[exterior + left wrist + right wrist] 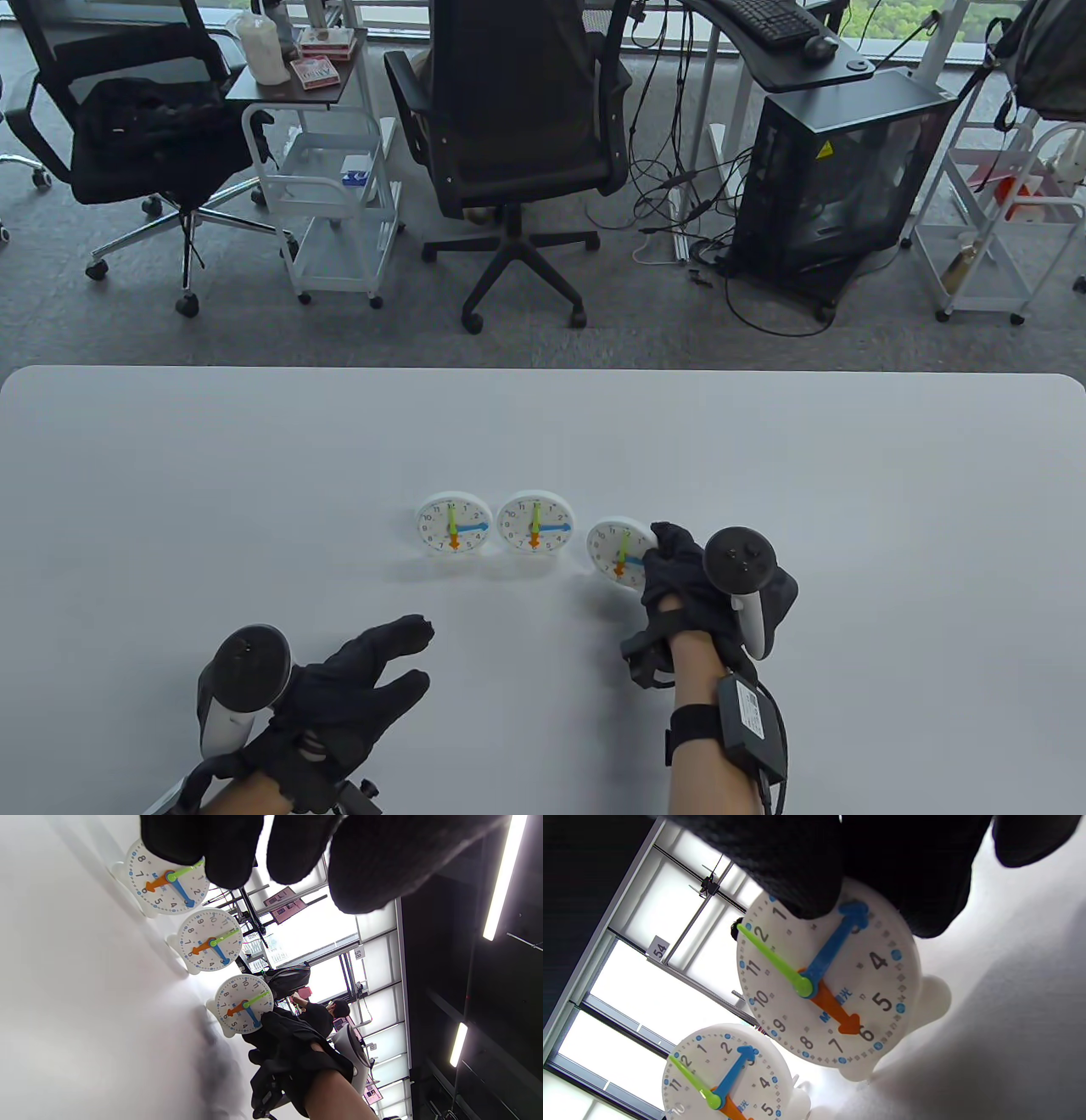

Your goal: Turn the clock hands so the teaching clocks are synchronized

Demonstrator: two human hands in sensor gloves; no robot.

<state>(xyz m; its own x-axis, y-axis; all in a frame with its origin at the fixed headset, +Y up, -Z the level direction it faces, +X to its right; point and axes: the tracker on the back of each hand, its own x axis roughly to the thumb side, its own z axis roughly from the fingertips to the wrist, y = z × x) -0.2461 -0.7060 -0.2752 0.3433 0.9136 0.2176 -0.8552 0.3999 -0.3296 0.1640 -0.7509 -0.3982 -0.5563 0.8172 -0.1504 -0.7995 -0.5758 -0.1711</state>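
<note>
Right hand (679, 586): we are pinching the blue hand (835, 942) on the rightmost clock (827, 984).
Left hand (356, 688): fingers spread, holding nothing.
Advice: we are nudging gently, matching the middle clock (534, 522) beside it.

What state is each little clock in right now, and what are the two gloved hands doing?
Left clock: upright, untouched; green hand at 12, blue at 3, orange at 6.
Middle clock: upright, untouched; same setting.
Right clock: tilted, same setting; fingertips by the blue hand's tip.
Right hand: holds the right clock's edge.
Left hand: open, fingers spread, holding nothing.
</note>
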